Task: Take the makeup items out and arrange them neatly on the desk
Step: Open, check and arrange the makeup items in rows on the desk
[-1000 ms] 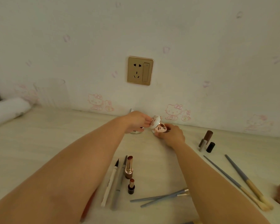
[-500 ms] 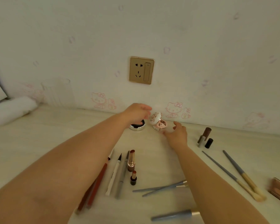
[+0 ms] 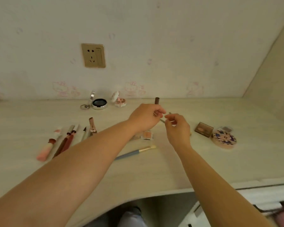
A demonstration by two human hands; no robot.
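My left hand [image 3: 146, 117] grips a brown tube [image 3: 157, 101] whose top sticks up above the fingers. My right hand [image 3: 177, 126] is right beside it, fingers curled, pinching a thin grey stick [image 3: 162, 120] that runs between the two hands. Both hands hover over the desk [image 3: 154, 171]. At the back stand an open black compact [image 3: 99, 103] and a small white compact [image 3: 120, 101]. Pencils and lip pens [image 3: 67, 140] lie in a row at the left, with a pink tube [image 3: 44, 153] and a rose-gold lipstick [image 3: 92, 126].
A blue-handled brush [image 3: 134, 152] and a small orange pan [image 3: 148, 135] lie under my left forearm. A brown palette [image 3: 203, 129] and a round patterned compact [image 3: 224, 139] sit at the right. A wall socket [image 3: 93, 55] is behind; the desk's front edge [image 3: 220, 185] curves near me.
Both hands left the small white compact, which stays open at the back, and moved right. My left hand has picked up the brown tube. The view has swung right.
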